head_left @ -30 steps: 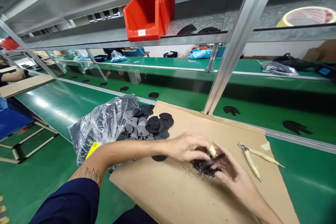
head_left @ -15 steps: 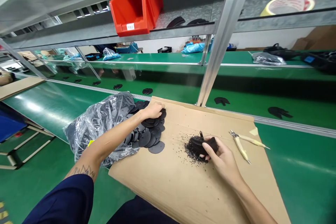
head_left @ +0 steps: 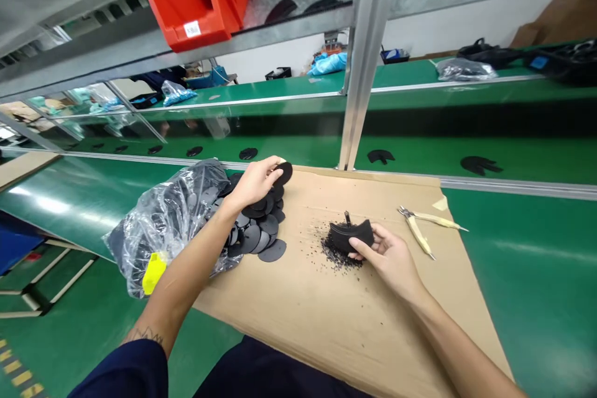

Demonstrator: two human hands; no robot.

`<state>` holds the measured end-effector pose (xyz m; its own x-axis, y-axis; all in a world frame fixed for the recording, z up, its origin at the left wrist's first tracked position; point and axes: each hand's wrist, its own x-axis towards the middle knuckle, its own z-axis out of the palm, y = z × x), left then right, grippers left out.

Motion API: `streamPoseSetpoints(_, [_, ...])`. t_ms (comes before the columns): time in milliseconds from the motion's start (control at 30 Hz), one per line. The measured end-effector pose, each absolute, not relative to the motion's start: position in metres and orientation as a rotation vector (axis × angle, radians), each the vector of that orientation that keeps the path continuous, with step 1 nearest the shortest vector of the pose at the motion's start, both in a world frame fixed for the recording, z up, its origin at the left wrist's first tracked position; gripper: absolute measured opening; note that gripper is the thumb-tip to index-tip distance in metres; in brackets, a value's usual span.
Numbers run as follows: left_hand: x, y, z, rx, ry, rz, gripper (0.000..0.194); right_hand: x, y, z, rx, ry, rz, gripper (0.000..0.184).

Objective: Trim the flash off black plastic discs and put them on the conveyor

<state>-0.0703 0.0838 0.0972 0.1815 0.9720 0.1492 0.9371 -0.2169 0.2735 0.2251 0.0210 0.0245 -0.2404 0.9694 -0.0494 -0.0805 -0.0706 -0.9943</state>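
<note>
My left hand (head_left: 257,181) pinches a round black disc (head_left: 284,173) above the far edge of a heap of similar discs (head_left: 252,237). The heap spills from a clear plastic bag (head_left: 172,205) onto a cardboard sheet (head_left: 298,323). In my right hand (head_left: 385,255) is a curved black plastic piece (head_left: 351,236), thumb on its near face and fingers behind. A small dark prong stands up behind the piece. Beneath it lies a scatter of tiny black bits (head_left: 342,259).
Yellow-handled nippers (head_left: 420,230) lie open on the cardboard, right of my right hand. A metal post (head_left: 364,74) rises behind the cardboard. Black notched parts (head_left: 480,165) sit along the green belt beyond. An orange-red bin (head_left: 196,0) overhangs from the shelf.
My left hand has lifted a disc off the heap. The curved piece in my right hand has turned so its broad face shows. The whole view has shifted slightly.
</note>
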Motion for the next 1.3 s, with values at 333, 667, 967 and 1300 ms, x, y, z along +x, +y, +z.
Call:
streamPoseSetpoints(333, [0.019,-0.007,0.013,1.774,1.143,1.107,0.022,0.22,0.003,0.024,-1.132,-1.335,1.635,0.046])
streamPoseSetpoints(667, [0.016,-0.011,0.002,1.524,1.21,1.049,0.022,0.213,-0.002,0.022,-1.234,-1.394,1.598,0.036])
streamPoseSetpoints(967, [0.016,-0.01,0.001,1.539,1.198,1.054,0.021,0.213,0.0,0.016,-1.2,-1.384,1.593,0.034])
streamPoseSetpoints(1300, [0.018,-0.011,-0.004,1.642,1.208,1.136,0.021,0.214,0.002,0.014,-1.23,-1.455,1.482,0.031])
